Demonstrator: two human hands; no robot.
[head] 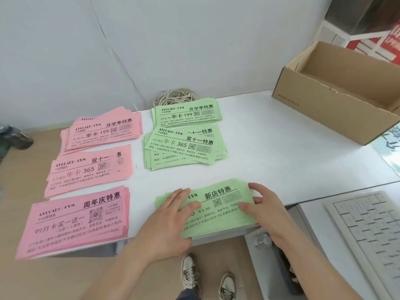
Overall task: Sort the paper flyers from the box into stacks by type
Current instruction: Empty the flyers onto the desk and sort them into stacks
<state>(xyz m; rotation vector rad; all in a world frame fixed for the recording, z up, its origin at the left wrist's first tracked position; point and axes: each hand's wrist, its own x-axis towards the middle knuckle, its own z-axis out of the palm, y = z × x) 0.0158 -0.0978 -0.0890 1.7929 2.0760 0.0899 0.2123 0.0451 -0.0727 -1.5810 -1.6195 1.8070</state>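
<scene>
Left hand (171, 215) and right hand (266, 204) are pressing flat, gripping nothing, on the nearest green flyer stack (218, 204), which is sitting at the table (281, 169) front edge; any push is risking sheets sliding off.

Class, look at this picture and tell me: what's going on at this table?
A person is sorting flyers into stacks by type. The left hand lies flat on the nearest green stack, and the right hand touches its right edge. Two more green stacks lie behind it, with three pink stacks to the left. The cardboard box shows no flyers in its visible part, so the sorting looks nearly done.
</scene>
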